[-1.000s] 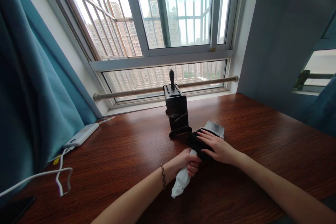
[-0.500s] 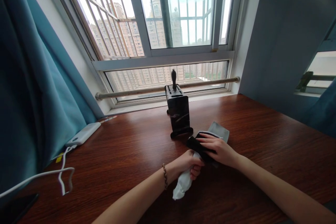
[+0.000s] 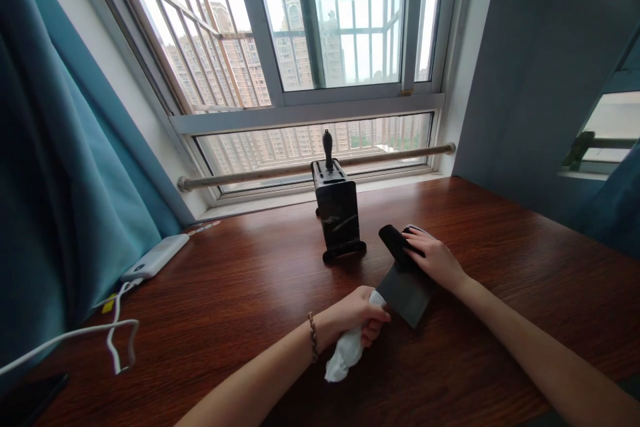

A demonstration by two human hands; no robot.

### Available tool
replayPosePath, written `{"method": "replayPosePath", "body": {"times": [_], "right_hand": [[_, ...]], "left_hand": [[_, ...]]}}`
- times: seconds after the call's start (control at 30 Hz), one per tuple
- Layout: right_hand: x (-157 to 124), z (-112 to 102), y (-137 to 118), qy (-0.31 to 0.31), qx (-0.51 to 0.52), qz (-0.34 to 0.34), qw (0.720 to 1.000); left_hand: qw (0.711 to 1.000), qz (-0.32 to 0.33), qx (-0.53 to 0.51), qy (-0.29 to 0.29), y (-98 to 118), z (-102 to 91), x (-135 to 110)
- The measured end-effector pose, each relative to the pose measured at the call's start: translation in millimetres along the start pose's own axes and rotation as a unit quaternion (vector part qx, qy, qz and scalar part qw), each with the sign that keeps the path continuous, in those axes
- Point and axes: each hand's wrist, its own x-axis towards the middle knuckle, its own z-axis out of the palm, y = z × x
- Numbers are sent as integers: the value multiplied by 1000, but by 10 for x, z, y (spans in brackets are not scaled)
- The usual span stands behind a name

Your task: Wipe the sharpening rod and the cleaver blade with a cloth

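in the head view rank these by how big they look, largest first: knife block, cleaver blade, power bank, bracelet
1. Black knife block
2. Cleaver blade and white power bank: too close to rank, as the blade is partly covered
3. Bracelet, clearly smallest

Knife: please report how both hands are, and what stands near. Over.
Left hand grips knife by white-wrapped end. Right hand on black cloth, cloth partly over blade. Knife block beyond, apart from both hands.

Wide grey metal knife, slanting off to the right, crinkly white-wrapped handle, black cloth over its far end
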Motion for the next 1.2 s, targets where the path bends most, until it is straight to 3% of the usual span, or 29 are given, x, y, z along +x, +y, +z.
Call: {"method": "replayPosePath", "body": {"times": [0.2, 0.43, 0.63, 0.77, 0.93, 1.03, 1.2], "right_hand": [[-17, -18, 161, 43, -25, 91, 995], [-27, 16, 140, 18, -28, 77, 997], [-18, -24, -99, -100, 75, -55, 991], [1, -123, -299, -204, 183, -127, 953], [34, -181, -326, -281, 284, -129, 908], [51, -157, -193, -276, 293, -97, 910], [43, -142, 160, -175, 230, -12, 957]], "left_hand": [[1000, -22, -8, -5, 33, 1, -6], [994, -43, -103, -24, 58, -56, 3], [985, -52, -161, -28, 64, -133, 38], [982, -64, -175, -45, 40, -169, 72], [980, -63, -182, -49, 22, -184, 79], [979, -64, -188, -46, 22, -187, 75], [979, -63, -189, -50, 32, -180, 73]]}}
